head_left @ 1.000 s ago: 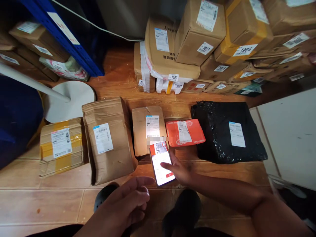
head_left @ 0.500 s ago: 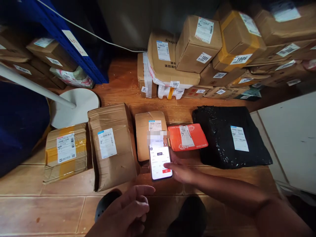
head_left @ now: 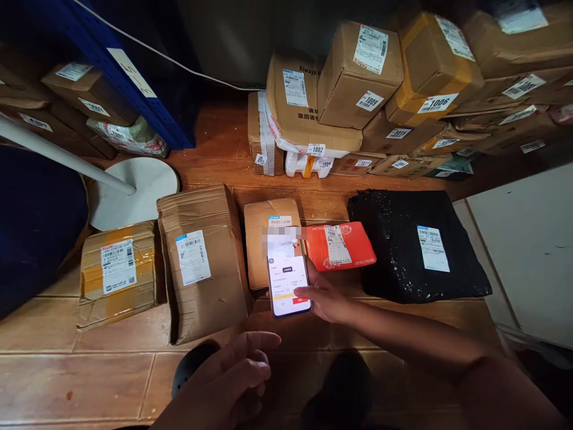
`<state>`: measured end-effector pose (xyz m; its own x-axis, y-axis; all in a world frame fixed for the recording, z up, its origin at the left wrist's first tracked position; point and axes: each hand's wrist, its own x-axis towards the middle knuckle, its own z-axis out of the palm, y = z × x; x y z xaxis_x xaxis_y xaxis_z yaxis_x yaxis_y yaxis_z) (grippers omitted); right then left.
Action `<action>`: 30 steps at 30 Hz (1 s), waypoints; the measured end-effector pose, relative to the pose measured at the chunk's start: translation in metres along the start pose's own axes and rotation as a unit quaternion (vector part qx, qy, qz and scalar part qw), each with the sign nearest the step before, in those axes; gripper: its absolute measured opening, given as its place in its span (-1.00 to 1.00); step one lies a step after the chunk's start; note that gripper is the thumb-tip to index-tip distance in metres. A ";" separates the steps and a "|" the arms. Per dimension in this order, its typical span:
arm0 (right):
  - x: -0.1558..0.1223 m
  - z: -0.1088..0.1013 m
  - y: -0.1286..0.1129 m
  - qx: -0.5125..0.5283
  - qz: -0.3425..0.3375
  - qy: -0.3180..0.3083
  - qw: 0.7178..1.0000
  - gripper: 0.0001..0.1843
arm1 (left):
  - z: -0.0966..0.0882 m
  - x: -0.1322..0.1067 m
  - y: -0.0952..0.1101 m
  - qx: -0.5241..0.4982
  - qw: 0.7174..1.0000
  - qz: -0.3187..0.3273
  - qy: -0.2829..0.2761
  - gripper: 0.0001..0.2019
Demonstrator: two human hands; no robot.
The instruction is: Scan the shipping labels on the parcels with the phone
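Observation:
My right hand (head_left: 326,298) grips a lit phone (head_left: 287,285), thumb on its screen, held over a small brown box (head_left: 259,245) with a white label. An orange mailer (head_left: 341,245) lies just right of the phone. My left hand (head_left: 226,382) hovers low in front, fingers loosely curled, holding nothing. On the wooden floor (head_left: 89,370) lie, from the left, a taped box (head_left: 117,273), a tall creased box (head_left: 199,260), and at the right a black plastic parcel (head_left: 416,242).
Numbered cardboard boxes (head_left: 358,77) are stacked at the back right. A blue shelf frame (head_left: 129,71) with parcels stands at the left, beside a white pole with a round base (head_left: 134,191). A white panel (head_left: 528,251) borders the right. My dark shoes (head_left: 335,388) show below.
My right hand has lifted the phone a little farther forward over the small brown box. The phone's screen has changed. My left hand has stayed in place.

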<state>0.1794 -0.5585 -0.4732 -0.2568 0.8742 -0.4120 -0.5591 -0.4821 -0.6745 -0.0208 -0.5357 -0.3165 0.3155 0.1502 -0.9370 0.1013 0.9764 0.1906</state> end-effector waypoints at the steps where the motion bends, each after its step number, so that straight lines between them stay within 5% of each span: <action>1: 0.000 -0.001 0.000 -0.003 0.000 -0.007 1.000 -0.39 | -0.001 0.001 0.000 0.001 1.000 0.001 -0.002 -0.75; 9: 0.000 -0.007 -0.002 -0.122 -0.005 -0.037 0.992 -0.19 | -0.005 0.013 -0.009 -0.004 1.000 -0.003 -0.004 -0.75; 18: 0.002 -0.006 -0.005 -0.156 -0.024 -0.021 0.987 -0.12 | -0.014 0.036 -0.030 -0.044 0.999 0.017 -0.002 -0.68; 30: 0.002 -0.003 -0.007 -0.134 -0.001 -0.024 0.991 -0.11 | -0.013 0.033 -0.024 -0.032 0.999 0.018 -0.002 -0.71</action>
<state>0.1857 -0.5531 -0.4713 -0.2971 0.8734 -0.3859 -0.3312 -0.4733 -0.8162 -0.0250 -0.5523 -0.3554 0.3210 0.1853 -0.9288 0.0291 0.9783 0.2052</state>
